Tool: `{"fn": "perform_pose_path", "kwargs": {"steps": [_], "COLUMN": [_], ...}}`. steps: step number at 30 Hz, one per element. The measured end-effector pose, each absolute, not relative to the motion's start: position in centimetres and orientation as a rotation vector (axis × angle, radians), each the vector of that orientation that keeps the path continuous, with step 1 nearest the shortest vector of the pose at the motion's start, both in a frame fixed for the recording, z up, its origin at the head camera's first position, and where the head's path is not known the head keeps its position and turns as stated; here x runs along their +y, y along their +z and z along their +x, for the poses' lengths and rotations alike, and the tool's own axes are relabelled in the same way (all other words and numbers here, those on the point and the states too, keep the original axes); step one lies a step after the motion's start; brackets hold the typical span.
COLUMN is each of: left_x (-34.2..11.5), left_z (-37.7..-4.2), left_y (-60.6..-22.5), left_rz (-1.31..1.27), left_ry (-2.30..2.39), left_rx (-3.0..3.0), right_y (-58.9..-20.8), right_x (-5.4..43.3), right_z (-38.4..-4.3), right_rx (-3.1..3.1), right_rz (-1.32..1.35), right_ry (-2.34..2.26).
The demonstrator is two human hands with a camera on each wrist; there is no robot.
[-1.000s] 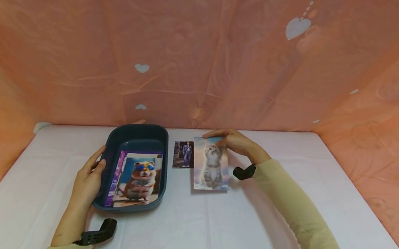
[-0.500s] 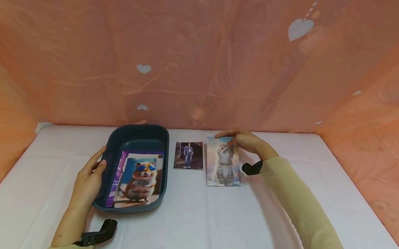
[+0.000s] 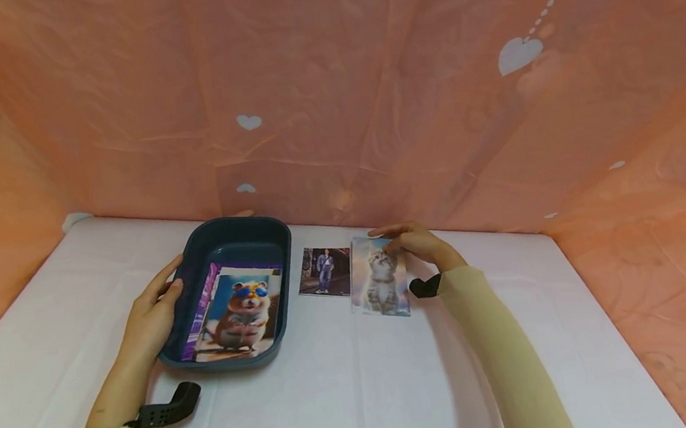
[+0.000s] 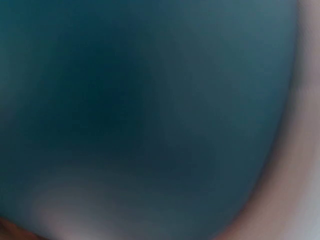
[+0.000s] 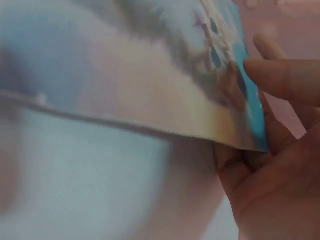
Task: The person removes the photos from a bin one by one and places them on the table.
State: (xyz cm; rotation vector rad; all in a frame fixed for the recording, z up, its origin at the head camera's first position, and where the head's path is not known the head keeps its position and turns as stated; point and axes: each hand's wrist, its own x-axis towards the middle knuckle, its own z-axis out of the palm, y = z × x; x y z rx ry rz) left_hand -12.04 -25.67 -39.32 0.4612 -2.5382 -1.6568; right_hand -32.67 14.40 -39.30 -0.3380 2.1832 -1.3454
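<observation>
- A white-covered table (image 3: 397,388), its far edge against an orange backdrop (image 3: 331,91) printed with pale hearts.
- Left of the table's middle, with its far end near the far edge, sits a dark blue-green bin (image 3: 241,232). Inside lie a picture of a hamster in sunglasses (image 3: 241,320) and, partly beneath it, a purple sheet (image 3: 204,306).
- The left hand (image 3: 151,318) grips the bin's left side; the left wrist view is too blurred to show the fingers.
- The right hand (image 3: 417,243) pinches a tall kitten picture (image 3: 381,286) by its far end, near the table's far edge and right of the middle. Whether its near end touches the table cannot be told.
- Just left of it, a smaller photo of a person in blue (image 3: 325,271) lies flat; whether the two touch is unclear.
- Handling, as a judgement: a light pinch close to the border should avoid creasing or smudging the print. Keeping the kitten picture level would spare the smaller photo a nudge, and a steady left hand should stop the bin sliding.
</observation>
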Motion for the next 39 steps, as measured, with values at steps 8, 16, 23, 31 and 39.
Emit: {"fn": "perform_pose_path", "kwargs": {"steps": [8,16,23,31,39], "left_x": [-25.7,-25.6,-25.5,-25.6,-25.6], "left_z": [-12.1,-12.2,-12.2,-12.2,-12.2], "left_y": [-39.5,-39.7,-39.5,-39.5,-39.5], "left_rz": [0.444,0.439,0.439,0.434,0.426], "left_ry": [-1.661,-1.662,-1.656,-1.654,-1.669], "left_rx": [-2.523,-2.529,-2.529,-2.525,-2.526], "right_y": [-40.0,-39.8,-38.7,-37.8,-37.1], "right_x": [14.4,13.9,12.4,10.1,6.3], "right_z": [-33.1,-33.2,-32.3,-30.8,-29.2], "right_rx": [2.143,2.231,2.259,2.207,2.081], "right_rz": [-0.429,-0.335,-0.188,-0.144,-0.160], "right_ry": [-1.402,-1.494,-1.673,-1.859,-1.908]}}
